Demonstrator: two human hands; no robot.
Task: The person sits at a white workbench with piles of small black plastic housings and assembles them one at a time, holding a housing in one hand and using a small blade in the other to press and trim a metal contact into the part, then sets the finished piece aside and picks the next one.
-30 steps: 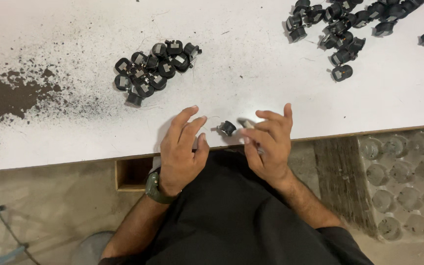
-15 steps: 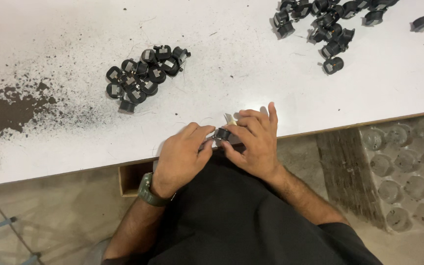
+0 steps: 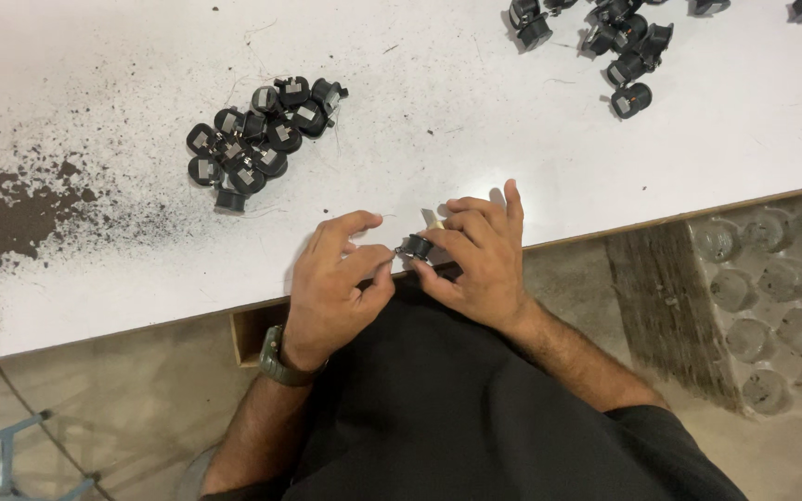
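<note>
Your 2 hands are close together at the near edge of the white table (image 3: 512, 148), and both pinch the same small black part (image 3: 415, 247). Your left hand (image 3: 331, 283) meets it from the left with thumb and forefinger closed on it. Your right hand (image 3: 480, 260) grips it from the right, the fingers curled over the top. The part is lifted just above the table edge, between the fingertips of both hands. A small pale piece shows just behind it, near the right forefinger; I cannot tell what it is.

I judge that you are in the middle of fitting or adjusting something on this 1 part, because both hands work on it at the same point. The next move seems to need a firm hold from one hand while the other does the fine work, and the part is very small, so it could slip and drop past the table edge onto your dark clothing (image 3: 475, 408).

Further out, a pile of similar black parts (image 3: 252, 144) lies on the table, up and to the left of your hands and well apart from them. A second group of black parts (image 3: 619, 46) lies at the far right, near the top. Dark dust or filings (image 3: 11, 213) spread over the left side of the table. On your left wrist there is a watch (image 3: 276, 357). To the right, below the table, a clear plastic tray (image 3: 782, 297) with round cups stands on the floor. Nothing lies between your hands and either pile.
</note>
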